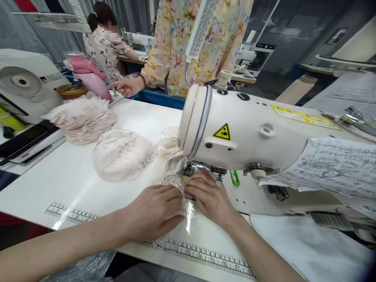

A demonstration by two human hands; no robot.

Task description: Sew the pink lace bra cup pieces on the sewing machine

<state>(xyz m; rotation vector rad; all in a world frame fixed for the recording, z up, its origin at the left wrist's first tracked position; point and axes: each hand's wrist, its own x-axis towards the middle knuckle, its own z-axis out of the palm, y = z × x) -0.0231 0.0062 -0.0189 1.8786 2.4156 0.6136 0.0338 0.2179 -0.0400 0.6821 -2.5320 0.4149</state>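
A strip of pale lace fabric (174, 181) runs under the presser foot (192, 167) of a white sewing machine (249, 125). My left hand (161, 209) is closed on the lace in front of the foot, and an end of the strip hangs below it toward the table's front edge. Close to the needle area, my right hand (210, 196) has its fingers bent and pressed together at the lace's right edge; its fingertips are partly hidden under the machine head. Behind the foot, gathered cream fabric (169, 145) joins a round, sheer pink-white piece (120, 154).
A heap of ruffled pale pink fabric (84, 119) lies at the left. Green thread snips (235, 178) rest beyond my right hand. Handwritten paper (331, 168) hangs on the machine. Across the table a person in a floral top (173, 43) reaches out a hand (127, 86) near a pink bottle (91, 76).
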